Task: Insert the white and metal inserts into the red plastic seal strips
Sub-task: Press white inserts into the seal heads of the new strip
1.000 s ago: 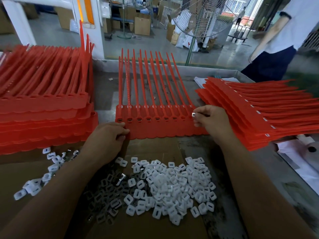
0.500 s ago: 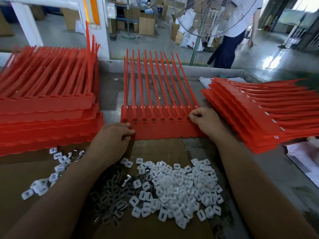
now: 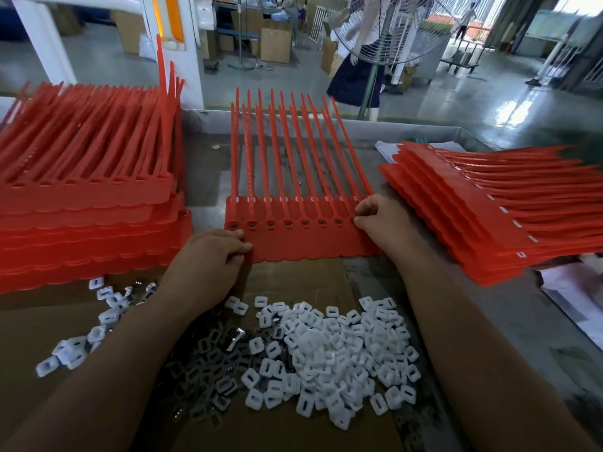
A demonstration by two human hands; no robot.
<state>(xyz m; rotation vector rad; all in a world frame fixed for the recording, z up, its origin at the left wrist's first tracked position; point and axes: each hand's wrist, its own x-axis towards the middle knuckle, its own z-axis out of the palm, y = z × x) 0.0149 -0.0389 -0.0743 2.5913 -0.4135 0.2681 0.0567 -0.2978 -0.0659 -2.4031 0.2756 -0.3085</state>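
Observation:
A sheet of joined red seal strips point(image 3: 303, 239) lies flat in front of me, tails pointing away, over another sheet whose row of white inserts shows behind it. My left hand point(image 3: 208, 259) pinches the sheet's near left corner. My right hand point(image 3: 380, 220) has curled fingertips pressed at the rightmost socket of the front row; whether an insert is under them is hidden. A heap of white inserts point(image 3: 336, 353) lies on cardboard near me, with dark metal inserts point(image 3: 208, 370) to its left.
A tall stack of red strip sheets point(image 3: 88, 216) stands at the left. Another fanned stack point(image 3: 489, 216) with white inserts lies at the right. Loose white inserts point(image 3: 98, 321) are scattered left. A person point(image 3: 355, 76) and a fan stand beyond the table.
My right hand, which held a small insert above the sheet's right end, came down onto the rightmost socket. My left hand stayed on the corner. The person behind walked leftward.

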